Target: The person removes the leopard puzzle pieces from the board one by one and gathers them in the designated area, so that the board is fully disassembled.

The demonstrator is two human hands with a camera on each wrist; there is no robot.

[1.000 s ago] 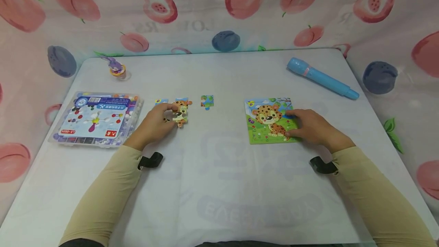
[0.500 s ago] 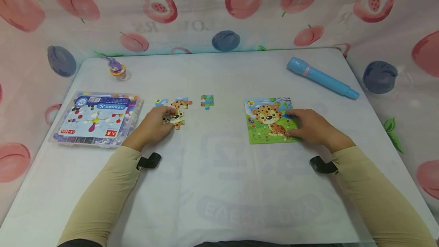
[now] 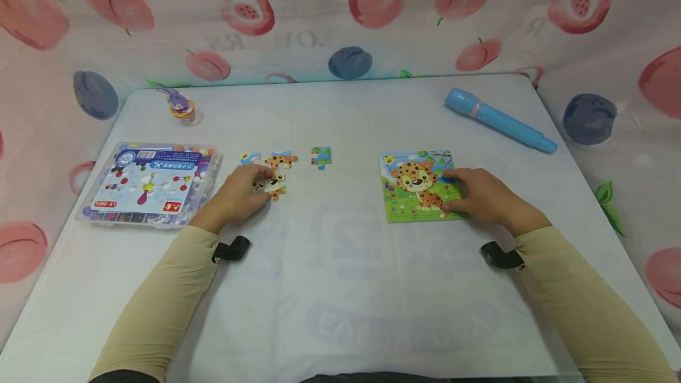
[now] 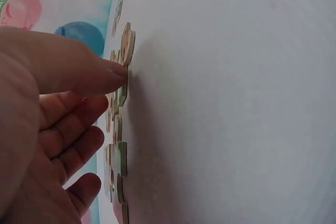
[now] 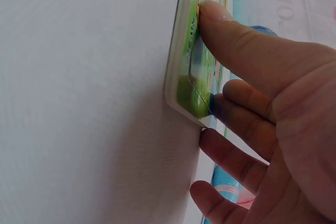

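Observation:
On the left, my left hand (image 3: 239,191) has its thumb and index finger around a puzzle piece (image 3: 275,184) printed with part of a spotted cub's face. In the left wrist view the thumb presses the piece's edge, and the other fingers are loosely bent. More puzzle pieces (image 3: 282,159) lie beside and partly under this hand. One piece (image 3: 321,156) with green leaves sits apart to the right. My right hand (image 3: 486,197) rests on the right edge of a square puzzle board (image 3: 401,208) showing a spotted cub; its thumb (image 5: 218,17) presses the face.
A clear plastic case (image 3: 146,185) of coloured beads with a blue label lies at the left. Behind it stands a small purple rabbit figure (image 3: 180,105). A blue tube-shaped object (image 3: 500,122) lies at the back right. Fruit-printed cloth (image 3: 298,10) hangs behind the white table.
My left hand has shifted slightly left and toward me with its puzzle piece, which now sits closer to the pieces under the hand. The right hand has stayed still on the board.

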